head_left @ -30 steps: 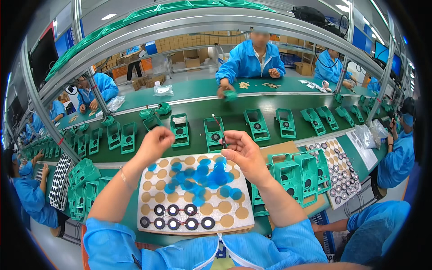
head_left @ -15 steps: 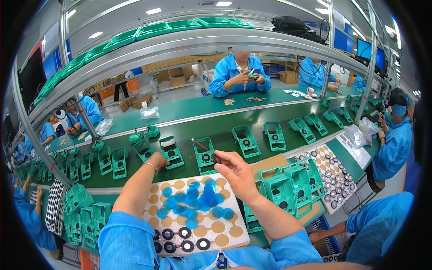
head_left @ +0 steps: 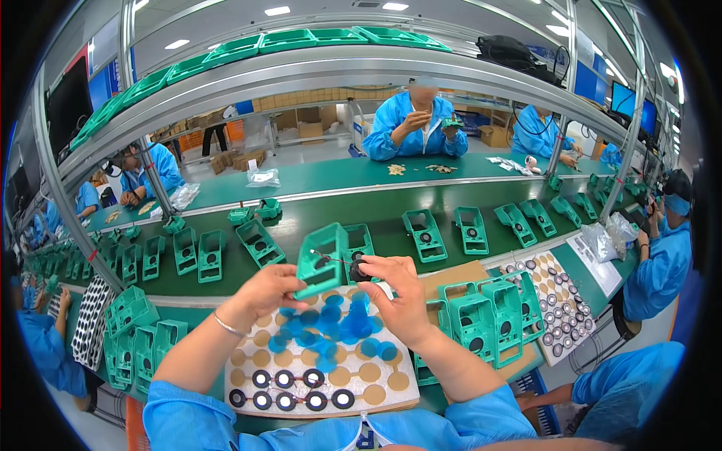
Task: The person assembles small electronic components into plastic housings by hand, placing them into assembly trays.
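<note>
My left hand grips a green plastic housing by its lower left side, tilted above the near edge of the belt. In my right hand, a small round black speaker is pinched between thumb and fingers. Its thin red and black wire runs left across the opening of the held housing. Below both hands lies a white foam board bearing tan round pads, scattered blue translucent discs, and several black rings with white centres.
Green housings stand along the dark green belt. Others are stacked at my right and left. A board of round parts lies at right. Co-workers sit across and beside me; a metal shelf spans overhead.
My left hand has lifted a green housing off the belt and brought it right, close to the speaker. The right hand still holds the speaker. The view has shifted slightly.
</note>
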{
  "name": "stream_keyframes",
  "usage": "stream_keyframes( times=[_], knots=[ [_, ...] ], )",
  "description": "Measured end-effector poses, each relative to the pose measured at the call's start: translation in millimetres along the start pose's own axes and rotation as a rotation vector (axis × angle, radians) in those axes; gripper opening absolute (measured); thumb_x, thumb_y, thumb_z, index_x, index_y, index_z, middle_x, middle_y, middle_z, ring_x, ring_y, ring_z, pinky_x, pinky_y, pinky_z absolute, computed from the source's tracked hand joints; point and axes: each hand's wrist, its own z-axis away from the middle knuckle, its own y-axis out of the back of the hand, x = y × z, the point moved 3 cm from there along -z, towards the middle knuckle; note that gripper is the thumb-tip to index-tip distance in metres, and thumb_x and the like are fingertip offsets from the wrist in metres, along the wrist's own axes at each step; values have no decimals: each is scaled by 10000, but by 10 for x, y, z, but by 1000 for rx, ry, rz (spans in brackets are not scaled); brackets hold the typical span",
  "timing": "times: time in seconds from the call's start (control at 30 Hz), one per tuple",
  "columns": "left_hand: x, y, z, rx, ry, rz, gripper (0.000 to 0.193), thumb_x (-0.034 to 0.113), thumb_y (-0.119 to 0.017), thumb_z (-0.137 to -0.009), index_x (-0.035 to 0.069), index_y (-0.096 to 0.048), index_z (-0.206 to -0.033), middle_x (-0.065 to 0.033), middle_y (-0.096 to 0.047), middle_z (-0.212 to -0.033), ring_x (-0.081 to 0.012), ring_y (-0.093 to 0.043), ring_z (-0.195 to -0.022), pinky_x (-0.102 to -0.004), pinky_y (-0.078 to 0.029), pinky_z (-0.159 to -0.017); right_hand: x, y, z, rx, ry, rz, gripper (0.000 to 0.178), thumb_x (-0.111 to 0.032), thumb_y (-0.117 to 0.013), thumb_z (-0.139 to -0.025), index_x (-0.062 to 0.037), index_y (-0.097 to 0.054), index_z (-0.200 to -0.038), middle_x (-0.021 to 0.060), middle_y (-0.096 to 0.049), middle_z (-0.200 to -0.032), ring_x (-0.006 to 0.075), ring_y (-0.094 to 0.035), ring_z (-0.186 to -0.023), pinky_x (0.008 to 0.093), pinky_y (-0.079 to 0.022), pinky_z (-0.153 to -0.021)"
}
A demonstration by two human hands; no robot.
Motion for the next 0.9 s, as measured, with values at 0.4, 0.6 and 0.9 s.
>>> stream_keyframes(
  times=[0.4, 0.6, 0.9],
  knots=[
    [-252, -555, 281, -369, -66, 348, 351, 21, -593, -802, 7, -470, -1130, -90, -575, -1035, -183, -605, -938, -292, -547, -748, -202, 29, 19, -120, -36, -148, 307, 3, -674, -714, -53, -620, -1011, 110, -608, -1047, 244, -568, -928, 331, -454, -795],
    [-197, -631, 364, -99, -174, 135, 455, -59, -557, -755, 12, -354, -1156, -103, -560, -1051, -190, -610, -938, -287, -525, -739, -182, -87, 35, -210, 146, 159, 317, -13, -692, -669, -60, -632, -977, 70, -609, -1038, 254, -512, -937, 340, -459, -781],
    [-205, -691, 415, -122, -341, 109, 404, -73, -513, -775, -20, -303, -1116, -166, -524, -1061, -228, -616, -907, -319, -520, -776, -147, -178, 79, -207, 197, 229, 297, -12, -688, -668, -51, -639, -958, 75, -614, -1022, 271, -508, -932, 351, -468, -771]
  ],
)
